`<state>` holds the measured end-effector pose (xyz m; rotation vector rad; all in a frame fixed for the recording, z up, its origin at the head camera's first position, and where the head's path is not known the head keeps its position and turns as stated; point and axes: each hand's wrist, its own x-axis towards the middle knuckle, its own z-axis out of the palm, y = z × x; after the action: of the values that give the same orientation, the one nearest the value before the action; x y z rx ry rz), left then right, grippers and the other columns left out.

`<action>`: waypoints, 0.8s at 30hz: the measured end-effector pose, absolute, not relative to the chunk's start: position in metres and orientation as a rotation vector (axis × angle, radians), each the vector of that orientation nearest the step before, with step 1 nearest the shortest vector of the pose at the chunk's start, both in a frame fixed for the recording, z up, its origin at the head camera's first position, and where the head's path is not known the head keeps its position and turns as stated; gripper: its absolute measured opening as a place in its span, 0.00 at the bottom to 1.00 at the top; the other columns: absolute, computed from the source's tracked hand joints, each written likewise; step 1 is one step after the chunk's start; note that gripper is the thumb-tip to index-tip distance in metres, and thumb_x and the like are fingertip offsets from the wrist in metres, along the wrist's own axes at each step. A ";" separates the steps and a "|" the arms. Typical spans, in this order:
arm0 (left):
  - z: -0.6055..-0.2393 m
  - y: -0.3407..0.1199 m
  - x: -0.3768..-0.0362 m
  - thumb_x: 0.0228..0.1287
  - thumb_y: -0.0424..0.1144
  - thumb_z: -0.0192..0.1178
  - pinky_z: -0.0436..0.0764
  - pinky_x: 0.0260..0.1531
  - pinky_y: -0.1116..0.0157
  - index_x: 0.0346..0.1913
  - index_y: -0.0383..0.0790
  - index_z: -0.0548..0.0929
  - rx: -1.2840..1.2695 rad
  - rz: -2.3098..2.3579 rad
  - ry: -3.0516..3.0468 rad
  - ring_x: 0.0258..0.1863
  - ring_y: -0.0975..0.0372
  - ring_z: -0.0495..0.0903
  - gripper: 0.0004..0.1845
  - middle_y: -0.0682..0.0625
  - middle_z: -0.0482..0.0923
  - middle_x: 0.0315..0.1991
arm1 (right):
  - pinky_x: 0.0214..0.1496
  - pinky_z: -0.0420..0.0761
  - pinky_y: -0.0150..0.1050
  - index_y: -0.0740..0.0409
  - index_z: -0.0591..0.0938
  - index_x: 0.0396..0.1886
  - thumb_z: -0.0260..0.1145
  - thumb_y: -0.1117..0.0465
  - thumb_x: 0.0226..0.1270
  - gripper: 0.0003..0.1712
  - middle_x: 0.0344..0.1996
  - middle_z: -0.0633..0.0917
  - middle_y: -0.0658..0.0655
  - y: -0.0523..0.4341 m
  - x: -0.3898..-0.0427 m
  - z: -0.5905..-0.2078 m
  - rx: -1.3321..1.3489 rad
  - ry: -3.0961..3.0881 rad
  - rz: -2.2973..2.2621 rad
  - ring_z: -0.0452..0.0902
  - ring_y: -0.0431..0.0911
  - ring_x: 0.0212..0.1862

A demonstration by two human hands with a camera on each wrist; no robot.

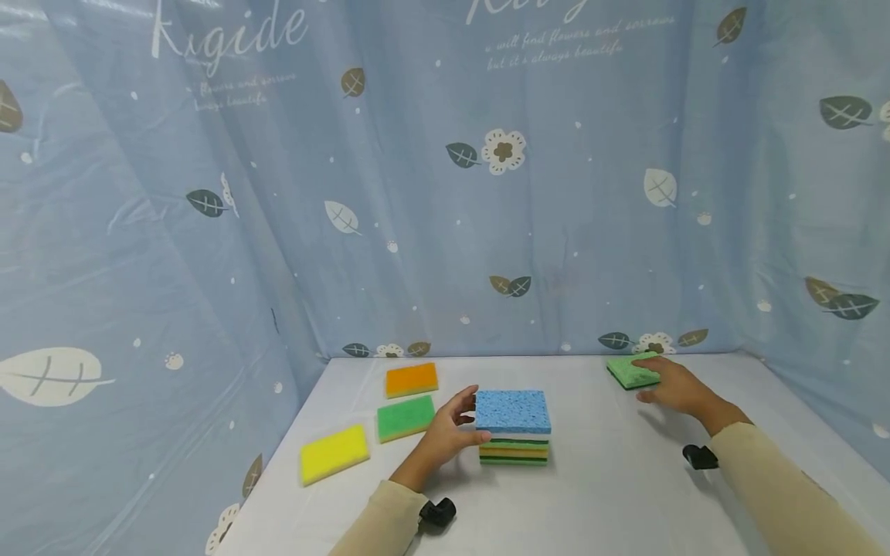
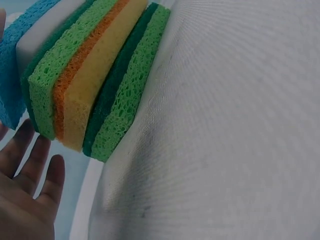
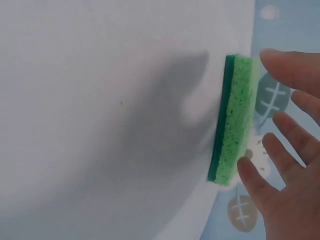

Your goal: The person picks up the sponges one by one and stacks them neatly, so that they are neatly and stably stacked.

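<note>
1. The right hand (image 1: 684,388) is at the light-green sponge (image 1: 629,371), which lies flat at the far right of the table (image 1: 598,486), dark side down.
2. Its fingers are spread, thumb apart; no pinch shows, and contact is hard to tell.
3. A good hold would take 2 opposite edges low and evenly, keeping the soft block level.
4. The left hand (image 1: 446,434) is at the left side of the stack (image 1: 514,429) of 4 sponges, fingers apart and slightly bent; I cannot tell if they touch. Only light steadying seems wise.
5. The far edge and curtain (image 1: 417,232) sit close behind the light-green sponge; open room lies between it and the stack.
6. At left, the plain green sponge (image 1: 405,418) limits the left hand's room.
</note>
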<state>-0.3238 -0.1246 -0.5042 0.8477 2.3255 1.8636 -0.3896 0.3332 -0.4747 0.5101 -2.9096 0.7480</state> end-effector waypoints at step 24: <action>-0.510 -0.127 -0.326 0.55 0.52 0.72 0.71 0.58 0.54 0.74 0.55 0.60 0.843 1.834 2.367 0.59 0.55 0.71 0.46 0.49 0.69 0.65 | 0.56 0.61 0.73 0.69 0.69 0.67 0.55 0.73 0.69 0.26 0.63 0.63 0.79 0.326 -0.445 -0.481 0.430 -3.083 0.220 0.52 0.77 0.64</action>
<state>-0.3257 -0.1273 -0.5102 0.8429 2.3667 1.8337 -0.4450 0.3264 -0.4810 0.4298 -3.0827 0.2197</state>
